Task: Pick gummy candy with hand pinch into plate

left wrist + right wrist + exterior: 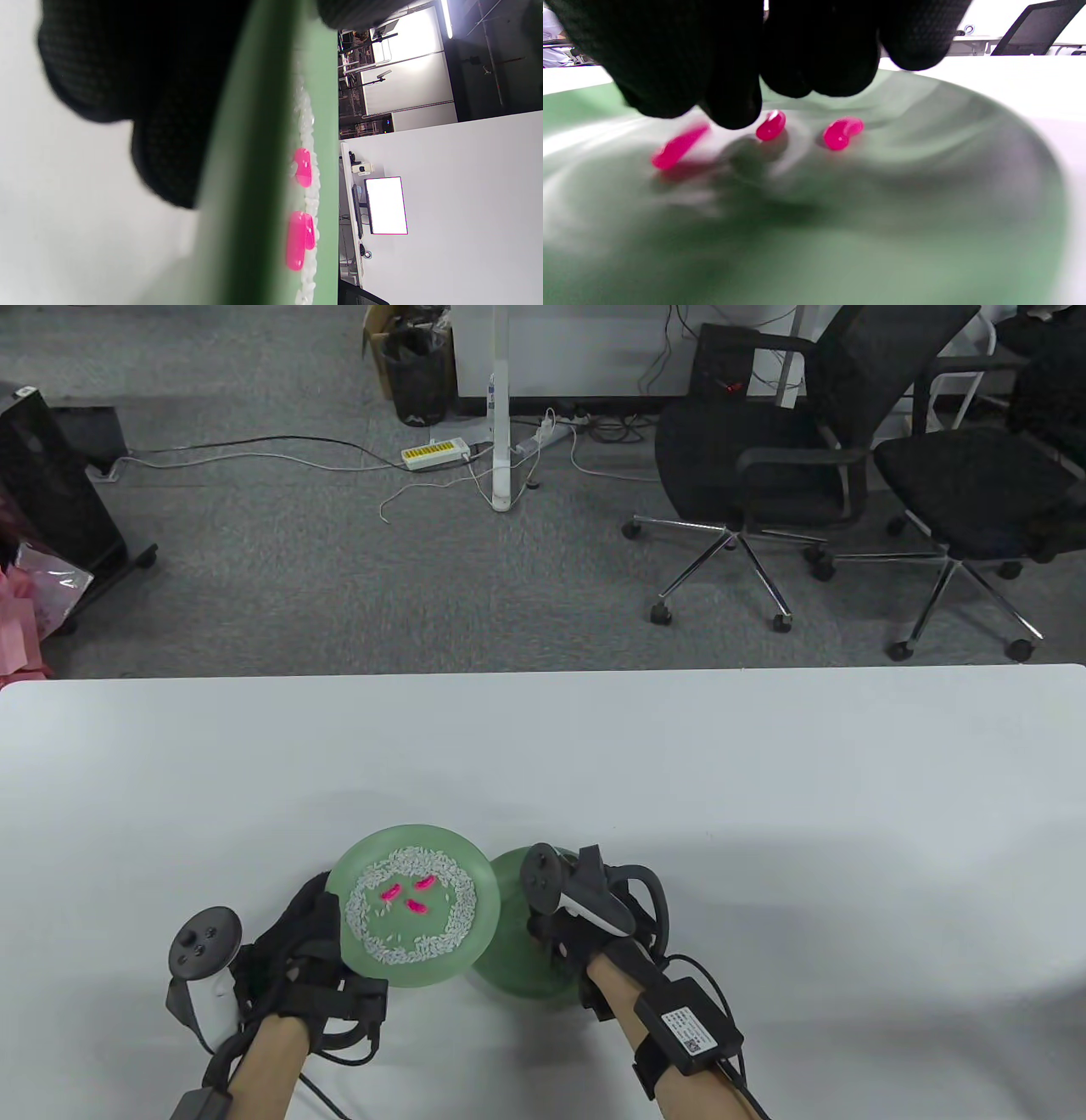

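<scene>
Three pink gummy candies (405, 895) lie near the centre of a pale green plate (475, 872), inside a ring of white rice-like grains (361, 912). This plate is raised above the white bench (764, 814) and partly overlaps a second, darker green plate (509, 967) that sits on the bench just to its right. The left hand (301, 937) grips the raised plate at its left rim; the left wrist view shows the plate edge-on, with gloved fingers (169, 127) curled under its underside and the thumb over its top at the frame edge. The second plate holds three further pink candies (840, 132), visible in the right wrist view; the leftmost one is blurred. The right hand (564, 929) hangs over this plate with its fingertips (734, 106) bunched together and pointing down, directly above the candies. Whether the fingertips touch or pinch a candy cannot be determined from these views. A tracker (204, 976) is strapped to the back of the left hand and another (577, 891) to the right. Beyond the bench, grey carpet (339, 560) carries two black office chairs (764, 458), cables and a yellow power strip (434, 453).
</scene>
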The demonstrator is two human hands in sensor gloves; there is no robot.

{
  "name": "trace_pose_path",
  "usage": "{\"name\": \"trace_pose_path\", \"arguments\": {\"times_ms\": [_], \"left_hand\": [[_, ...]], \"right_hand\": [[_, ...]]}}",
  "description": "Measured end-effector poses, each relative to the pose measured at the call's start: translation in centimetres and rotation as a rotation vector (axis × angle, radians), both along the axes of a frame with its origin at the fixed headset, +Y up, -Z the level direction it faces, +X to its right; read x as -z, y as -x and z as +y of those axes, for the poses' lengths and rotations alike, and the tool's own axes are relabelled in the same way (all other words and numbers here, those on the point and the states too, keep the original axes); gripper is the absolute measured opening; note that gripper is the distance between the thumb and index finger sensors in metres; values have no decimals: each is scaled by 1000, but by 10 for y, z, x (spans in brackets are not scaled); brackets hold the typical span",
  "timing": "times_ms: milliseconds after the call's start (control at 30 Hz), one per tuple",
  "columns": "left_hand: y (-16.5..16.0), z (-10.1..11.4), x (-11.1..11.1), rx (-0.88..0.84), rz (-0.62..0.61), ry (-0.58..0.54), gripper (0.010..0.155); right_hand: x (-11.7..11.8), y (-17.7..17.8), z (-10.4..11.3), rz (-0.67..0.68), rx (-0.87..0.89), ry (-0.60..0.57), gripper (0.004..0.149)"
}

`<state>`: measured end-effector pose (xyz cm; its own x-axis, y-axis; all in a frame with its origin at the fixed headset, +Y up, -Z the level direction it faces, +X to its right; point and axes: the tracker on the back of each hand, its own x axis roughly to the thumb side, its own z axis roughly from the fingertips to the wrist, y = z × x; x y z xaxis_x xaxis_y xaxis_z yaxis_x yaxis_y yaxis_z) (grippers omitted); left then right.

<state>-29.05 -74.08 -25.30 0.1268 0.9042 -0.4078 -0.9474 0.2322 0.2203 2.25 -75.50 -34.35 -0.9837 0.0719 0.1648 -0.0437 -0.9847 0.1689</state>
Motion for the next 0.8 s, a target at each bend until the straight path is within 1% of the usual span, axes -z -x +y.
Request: {"name": "trace_pose_path", "arguments": {"times_ms": [67,167,233,300,400,433,500,600,667,800], "left_hand": [[0,0,0,-2,0,0,61],[0,0,0,-3,1,-1,61],[1,0,0,-4,2,-2,62],[1,0,0,-5,2,-2,61],[0,-1,0,-2,0,-2,61],[0,0,1,-1,-1,-3,61],[-1,0,0,0,-1,-7,61],[-1,0,0,0,-3,-9,62],[-1,0,0,0,-3,-8,61],[0,0,0,-4,1,-8,62]], "right_hand": [[0,-2,0,-4,12,-14,43],[1,-6,7,-31,88,-56,45],[1,-8,17,-60,166,-97,45],[0,-6,32,-86,224,-148,47],[-5,3,54,-94,314,-235,49],[-8,10,61,-92,338,-241,49],[-12,27,68,-73,333,-205,49],[-16,53,74,-48,309,-166,47],[-17,74,75,-35,273,-143,45],[-15,100,71,-41,175,-108,42]]}}
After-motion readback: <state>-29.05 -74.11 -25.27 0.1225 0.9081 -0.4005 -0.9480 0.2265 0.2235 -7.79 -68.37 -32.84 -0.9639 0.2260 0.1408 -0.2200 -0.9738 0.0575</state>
